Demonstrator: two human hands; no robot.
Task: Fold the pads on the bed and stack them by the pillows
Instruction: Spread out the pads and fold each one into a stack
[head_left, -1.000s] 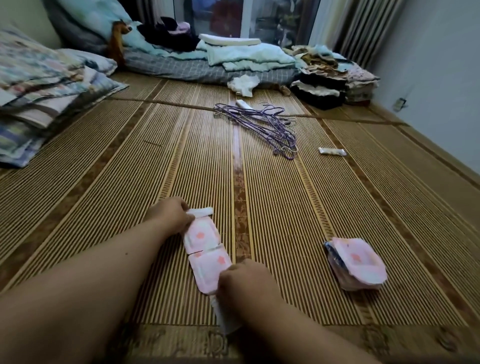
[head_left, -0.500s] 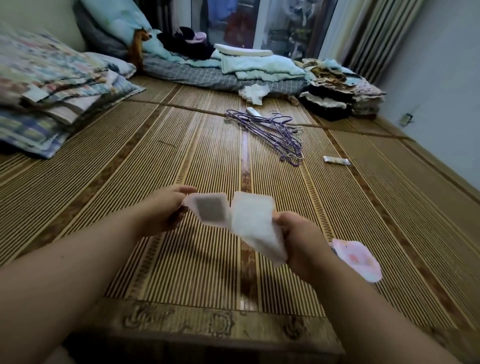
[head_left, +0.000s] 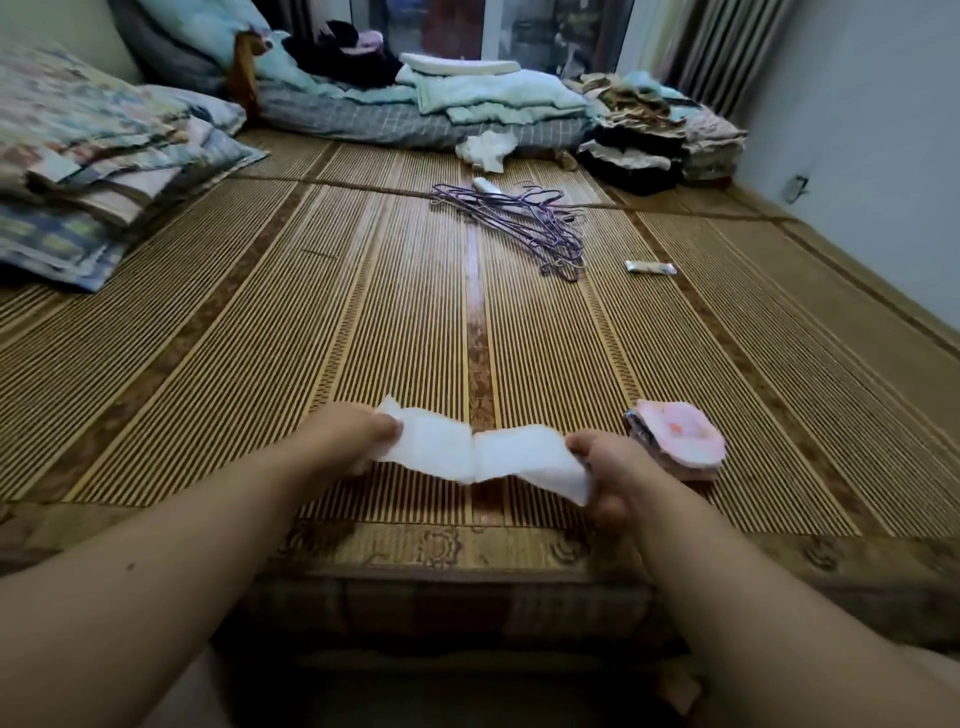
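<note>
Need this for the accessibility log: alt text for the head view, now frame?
Two bare hands, left hand and right hand, hold a long white pad stretched out by its ends just above a striped bamboo bed mat. A small stack of folded pink pads lies beside the right hand; purple wire hangers and patterned pillows lie farther back.

Purple hangers lie on the bamboo mat at 12 o'clock, a small tube just beside them at 1 o'clock, a white cloth beyond, folded clothes at 1 o'clock, and quilts farthest back.
</note>
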